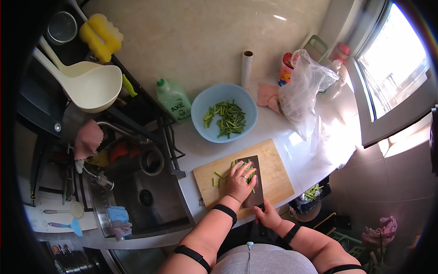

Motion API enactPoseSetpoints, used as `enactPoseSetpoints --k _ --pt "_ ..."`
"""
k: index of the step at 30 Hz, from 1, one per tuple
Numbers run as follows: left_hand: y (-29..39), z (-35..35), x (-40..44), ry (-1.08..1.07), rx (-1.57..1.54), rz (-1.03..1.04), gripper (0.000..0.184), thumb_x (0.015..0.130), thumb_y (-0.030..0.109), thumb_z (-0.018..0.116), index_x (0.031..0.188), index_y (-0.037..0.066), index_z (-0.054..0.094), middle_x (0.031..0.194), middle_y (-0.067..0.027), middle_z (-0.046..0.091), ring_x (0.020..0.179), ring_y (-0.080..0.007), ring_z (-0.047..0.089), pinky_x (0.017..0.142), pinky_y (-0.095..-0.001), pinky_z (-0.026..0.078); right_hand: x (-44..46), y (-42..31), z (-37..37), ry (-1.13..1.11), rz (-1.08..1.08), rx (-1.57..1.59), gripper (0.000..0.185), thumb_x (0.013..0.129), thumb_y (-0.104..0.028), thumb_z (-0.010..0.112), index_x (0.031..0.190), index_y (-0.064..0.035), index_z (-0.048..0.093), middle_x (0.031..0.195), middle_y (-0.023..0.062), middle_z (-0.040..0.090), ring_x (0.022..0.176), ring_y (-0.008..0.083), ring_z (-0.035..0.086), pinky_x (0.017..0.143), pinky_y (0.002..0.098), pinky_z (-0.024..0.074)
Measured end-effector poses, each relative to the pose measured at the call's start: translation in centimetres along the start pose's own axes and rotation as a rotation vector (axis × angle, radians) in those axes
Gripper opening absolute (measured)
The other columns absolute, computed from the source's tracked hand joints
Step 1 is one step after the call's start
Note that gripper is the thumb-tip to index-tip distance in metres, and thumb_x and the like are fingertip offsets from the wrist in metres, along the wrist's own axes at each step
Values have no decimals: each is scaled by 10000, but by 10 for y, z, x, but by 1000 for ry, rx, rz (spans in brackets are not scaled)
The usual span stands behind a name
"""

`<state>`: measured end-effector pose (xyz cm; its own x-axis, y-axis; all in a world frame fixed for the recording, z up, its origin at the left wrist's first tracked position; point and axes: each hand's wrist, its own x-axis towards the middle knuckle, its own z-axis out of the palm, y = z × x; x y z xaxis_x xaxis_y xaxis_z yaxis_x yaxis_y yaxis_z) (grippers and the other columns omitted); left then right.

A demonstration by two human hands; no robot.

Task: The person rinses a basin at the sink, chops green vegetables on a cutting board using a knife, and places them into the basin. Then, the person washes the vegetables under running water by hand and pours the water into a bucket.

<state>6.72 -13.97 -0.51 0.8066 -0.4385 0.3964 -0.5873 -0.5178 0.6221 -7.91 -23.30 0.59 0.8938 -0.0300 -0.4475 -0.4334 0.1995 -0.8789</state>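
My right hand [269,216] grips the handle of a cleaver [259,185], whose broad dark blade lies over the wooden cutting board [277,170]. Fingers curved, my left hand [238,185] presses on cut green stalks [251,167] against the blade; part of the pile is hidden under the palm. A few loose cut pieces [218,174] lie on the board left of that hand. Behind the board stands a light blue bowl [198,119] with many cut green pieces inside.
Left of the board is a sink [171,210] with a faucet [104,181]. A green detergent bottle [174,101] and an upright cardboard-cored roll [246,71] stand behind. A plastic bag [303,96] sits by the open window [397,68]. White ladles [93,89] hang at upper left.
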Motion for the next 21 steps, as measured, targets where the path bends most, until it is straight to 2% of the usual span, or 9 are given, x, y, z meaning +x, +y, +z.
enactPoseSetpoints --k 4,7,13,15,18,21 --pt "11 5 7 -2 -74 64 176 671 103 646 845 125 660 1053 -17 604 1072 -270 495 941 -382 392 -7 -8 -3 -18 31 79 212 893 -86 492 1071 -21 400 696 30 483 474 107 504 430 236 436" --pt "28 -2 24 2 -124 106 169 670 90 641 837 110 654 1047 -21 604 1060 -274 502 923 -381 408 -14 -24 -3 32 33 104 186 893 -81 487 1050 -30 401 686 21 460 479 113 501 436 237 440" --pt "44 -39 105 61 -114 261 179 677 97 622 849 115 667 1069 -24 597 1071 -283 481 934 -385 395 13 -101 2 86 -147 52 159 884 -71 482 1013 -21 404 658 28 475 464 120 512 421 248 434" --pt "37 -53 141 136 -98 325 187 671 84 627 851 121 661 1068 -22 592 1065 -286 484 928 -390 397 37 -129 9 131 -252 -34 152 878 -86 501 977 -15 411 650 34 485 450 124 518 409 254 428" --pt "12 -65 184 233 -78 339 201 672 79 635 869 118 647 1064 -42 582 1050 -298 492 910 -394 401 78 -162 19 178 -263 -121 173 861 -119 534 889 -16 398 600 64 502 446 141 545 410 277 435" --pt "-30 -62 202 239 -47 259 200 709 92 634 909 104 631 1096 -64 577 1052 -305 492 912 -402 392 109 -180 22 249 -262 -202 205 847 -131 550 848 -15 380 571 83 507 441 156 558 405 291 435"
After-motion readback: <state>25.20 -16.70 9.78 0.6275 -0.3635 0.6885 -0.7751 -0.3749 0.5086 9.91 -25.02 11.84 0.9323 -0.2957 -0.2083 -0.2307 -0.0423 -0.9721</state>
